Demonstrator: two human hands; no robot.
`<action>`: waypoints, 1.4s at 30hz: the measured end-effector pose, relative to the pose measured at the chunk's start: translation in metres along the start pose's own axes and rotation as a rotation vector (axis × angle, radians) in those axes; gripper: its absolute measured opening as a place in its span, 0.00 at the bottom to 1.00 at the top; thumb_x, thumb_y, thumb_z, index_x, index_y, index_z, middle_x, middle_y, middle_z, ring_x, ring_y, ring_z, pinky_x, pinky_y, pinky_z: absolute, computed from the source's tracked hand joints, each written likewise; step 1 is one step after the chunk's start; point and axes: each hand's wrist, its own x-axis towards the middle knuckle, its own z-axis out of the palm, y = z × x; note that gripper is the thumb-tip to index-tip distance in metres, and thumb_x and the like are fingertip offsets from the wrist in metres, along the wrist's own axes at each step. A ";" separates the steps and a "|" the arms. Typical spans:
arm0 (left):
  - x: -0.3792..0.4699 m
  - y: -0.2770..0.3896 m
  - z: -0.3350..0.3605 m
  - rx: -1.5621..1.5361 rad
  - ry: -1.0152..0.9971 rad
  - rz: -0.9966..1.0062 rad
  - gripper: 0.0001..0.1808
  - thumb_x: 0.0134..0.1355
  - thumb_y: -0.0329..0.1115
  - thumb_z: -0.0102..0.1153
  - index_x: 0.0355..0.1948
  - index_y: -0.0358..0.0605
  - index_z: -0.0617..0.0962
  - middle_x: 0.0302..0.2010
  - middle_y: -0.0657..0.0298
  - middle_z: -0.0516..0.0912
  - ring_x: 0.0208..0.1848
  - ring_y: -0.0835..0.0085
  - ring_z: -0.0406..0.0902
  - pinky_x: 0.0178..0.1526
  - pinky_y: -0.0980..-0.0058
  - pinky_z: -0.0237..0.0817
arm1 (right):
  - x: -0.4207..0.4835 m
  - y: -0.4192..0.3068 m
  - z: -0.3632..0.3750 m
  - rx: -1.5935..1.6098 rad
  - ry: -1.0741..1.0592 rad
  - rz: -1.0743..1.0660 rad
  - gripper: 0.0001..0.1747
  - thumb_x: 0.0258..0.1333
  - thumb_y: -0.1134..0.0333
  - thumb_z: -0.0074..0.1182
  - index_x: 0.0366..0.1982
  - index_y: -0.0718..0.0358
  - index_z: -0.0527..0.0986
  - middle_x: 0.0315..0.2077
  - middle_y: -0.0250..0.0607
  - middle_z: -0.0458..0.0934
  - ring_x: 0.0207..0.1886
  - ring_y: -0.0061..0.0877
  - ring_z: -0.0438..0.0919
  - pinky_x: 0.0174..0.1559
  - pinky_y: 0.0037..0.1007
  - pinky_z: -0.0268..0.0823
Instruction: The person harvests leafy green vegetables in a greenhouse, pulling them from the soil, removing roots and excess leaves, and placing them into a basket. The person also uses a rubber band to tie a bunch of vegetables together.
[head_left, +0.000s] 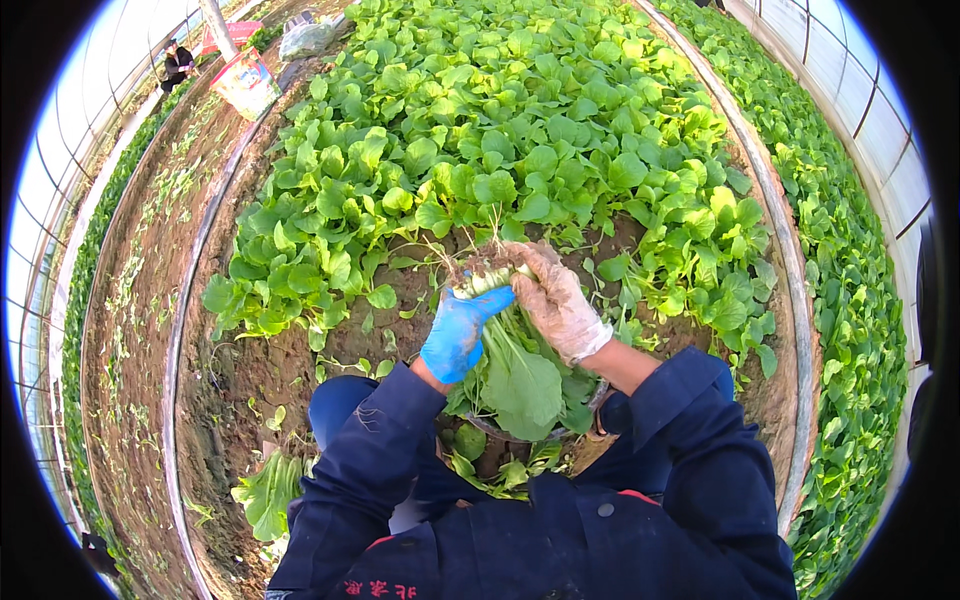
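Note:
A bunch of leafy greens with pale stems hangs leaves-down before me, its soil-covered roots at the top. My left hand, in a blue glove, grips the bunch from the left, with the thumb across the stems. On the other side, my right hand, in a soiled whitish glove, is closed around the stem bases by the roots. Beneath the leaves, part of a round rim shows between my knees; the leaves hide most of it.
A dense bed of growing greens lies ahead. Pulled greens rest on the soil at my left. Pale strips edge the bed. Farther left stand a printed bucket and a crouching person.

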 end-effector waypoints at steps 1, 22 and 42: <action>0.000 0.000 -0.001 -0.013 -0.011 -0.001 0.19 0.58 0.20 0.57 0.52 0.39 0.77 0.47 0.61 0.83 0.47 0.72 0.80 0.52 0.71 0.72 | 0.001 0.007 0.002 0.032 0.028 -0.077 0.21 0.61 0.78 0.48 0.57 0.65 0.70 0.39 0.35 0.75 0.42 0.23 0.76 0.46 0.23 0.66; -0.002 -0.003 -0.007 0.081 0.076 -0.042 0.21 0.54 0.24 0.65 0.50 0.40 0.77 0.46 0.63 0.82 0.47 0.73 0.79 0.54 0.73 0.69 | -0.010 0.004 0.001 0.912 0.071 0.441 0.21 0.63 0.71 0.53 0.57 0.66 0.69 0.47 0.30 0.75 0.50 0.14 0.72 0.53 0.17 0.65; -0.004 0.001 0.000 0.076 0.023 0.059 0.20 0.55 0.22 0.63 0.50 0.40 0.77 0.44 0.65 0.83 0.44 0.77 0.79 0.51 0.75 0.70 | -0.013 0.023 0.011 0.689 0.159 0.369 0.20 0.58 0.69 0.57 0.50 0.71 0.73 0.47 0.34 0.76 0.47 0.17 0.73 0.53 0.23 0.64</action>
